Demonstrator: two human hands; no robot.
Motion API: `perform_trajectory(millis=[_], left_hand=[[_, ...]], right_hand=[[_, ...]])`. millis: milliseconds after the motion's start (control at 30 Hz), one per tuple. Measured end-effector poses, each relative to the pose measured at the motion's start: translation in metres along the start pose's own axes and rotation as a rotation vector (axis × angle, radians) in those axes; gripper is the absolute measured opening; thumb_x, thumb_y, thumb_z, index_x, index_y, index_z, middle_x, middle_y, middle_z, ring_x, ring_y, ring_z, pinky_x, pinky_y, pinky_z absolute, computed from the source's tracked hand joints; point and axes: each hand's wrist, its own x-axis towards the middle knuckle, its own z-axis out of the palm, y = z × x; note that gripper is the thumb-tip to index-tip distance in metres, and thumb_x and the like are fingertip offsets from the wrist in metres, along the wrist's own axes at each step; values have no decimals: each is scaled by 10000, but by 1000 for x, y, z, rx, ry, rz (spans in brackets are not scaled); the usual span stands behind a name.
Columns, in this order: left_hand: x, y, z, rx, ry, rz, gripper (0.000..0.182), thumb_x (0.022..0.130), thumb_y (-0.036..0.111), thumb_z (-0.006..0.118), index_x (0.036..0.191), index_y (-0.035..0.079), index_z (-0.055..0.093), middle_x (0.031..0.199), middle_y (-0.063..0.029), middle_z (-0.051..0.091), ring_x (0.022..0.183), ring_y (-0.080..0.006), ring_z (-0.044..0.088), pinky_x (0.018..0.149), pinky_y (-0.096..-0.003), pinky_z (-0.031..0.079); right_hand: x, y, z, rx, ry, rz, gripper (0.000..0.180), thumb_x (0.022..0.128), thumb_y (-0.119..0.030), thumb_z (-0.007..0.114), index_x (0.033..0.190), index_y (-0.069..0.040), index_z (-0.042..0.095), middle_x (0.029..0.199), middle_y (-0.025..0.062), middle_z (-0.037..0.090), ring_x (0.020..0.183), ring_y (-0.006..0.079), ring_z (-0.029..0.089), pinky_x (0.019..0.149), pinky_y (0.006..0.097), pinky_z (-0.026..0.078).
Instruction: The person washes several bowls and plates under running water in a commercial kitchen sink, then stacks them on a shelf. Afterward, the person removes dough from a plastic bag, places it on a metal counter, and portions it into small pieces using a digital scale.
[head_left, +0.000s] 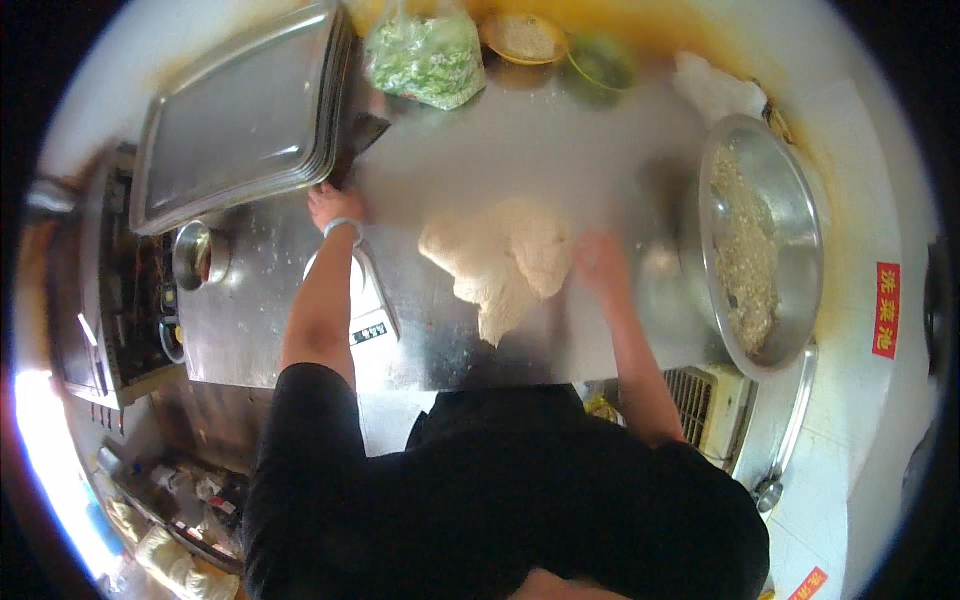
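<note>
A large irregular lump of pale dough (499, 262) lies on the steel worktable (465, 360), drawn to a point on the side nearest me. My left hand (334, 206) is stretched out to the near right corner of a stack of metal trays (232, 112). Just past its fingers is a dark flat object (369, 131), its kind unclear; whether the hand grips it is hidden. Under my left forearm stands a white digital scale (371, 300), partly covered. My right hand (600, 259), blurred, is close to the dough's right edge, and its fingers cannot be made out.
A wide steel bowl (806, 247) of pale crumbly filling stands at the right. Along the back are a clear bag of chopped greens (427, 60), a yellow-rimmed bowl (525, 60) and a green bowl (600, 71). A small steel bowl (201, 255) sits left, near the table's edge.
</note>
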Motion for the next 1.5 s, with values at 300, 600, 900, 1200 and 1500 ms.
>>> perform_trajectory(millis=[300,600,900,1200,1500], left_hand=[[-96,91,-65,-696,-370,20,384,740,403,694,838,42,609,777,-127,619,731,-296,628,639,-403,489],[-213,166,-156,-220,-419,716,868,585,506,760,1336,237,418,1348,-121,371,1220,-369,356,926,-637,280],[-209,127,-77,-310,-498,682,711,580,220,763,1232,250,481,1128,-107,495,1021,-336,499,722,-450,495],[-207,95,-69,-431,-610,419,524,604,134,713,1092,153,524,931,-152,607,913,-340,581,743,-443,492],[-210,68,-111,-655,-615,670,661,695,225,688,1296,147,426,1359,-214,350,1231,-384,359,1000,-459,334]], right_hand=[[59,-102,26,330,-283,178,357,828,-369,551,977,-56,641,959,174,626,901,302,600,777,384,467],[83,-28,-12,-101,-96,183,474,894,-313,459,1345,-191,379,948,233,612,840,346,612,719,465,488],[228,20,5,-338,-161,162,374,852,-276,489,1222,-245,538,952,173,630,866,347,617,745,449,498],[142,-34,-43,788,-428,381,424,866,-347,575,1240,-163,498,636,9,551,491,103,512,433,243,378],[-93,-1,-95,1206,-768,982,284,906,-323,526,1109,-131,478,647,9,481,410,72,398,367,215,315]])
